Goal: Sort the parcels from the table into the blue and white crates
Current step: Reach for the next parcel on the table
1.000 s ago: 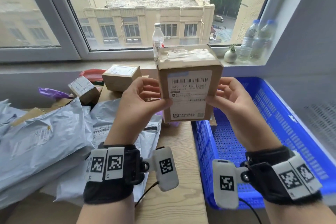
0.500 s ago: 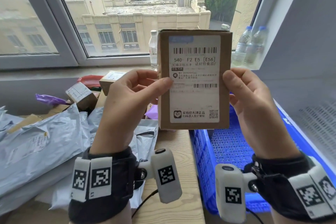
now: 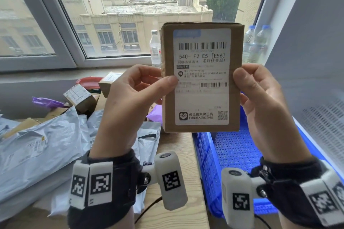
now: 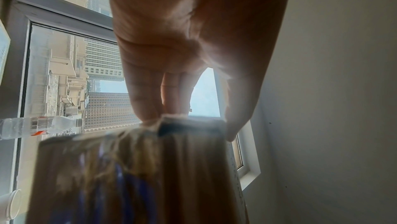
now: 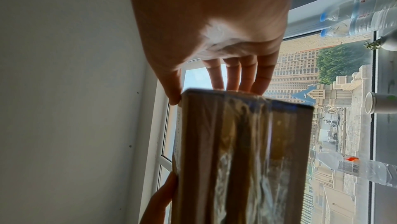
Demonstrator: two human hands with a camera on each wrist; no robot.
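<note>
Head view: a rectangular brown cardboard parcel (image 3: 202, 78), white printed label facing the camera, is held upright in the air above the perforated blue plastic crate (image 3: 234, 152) at the table's right edge. The left hand (image 3: 134, 102) and right hand (image 3: 260, 102) each pinch a side, thumb in front, fingers behind. Crinkled grey mailer bags (image 3: 37, 147) lie left; wrist views blur the taped seam.

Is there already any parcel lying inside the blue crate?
No, in the head view the visible mesh floor of the blue crate is bare, and the cardboard box is held above the table edge.
</note>
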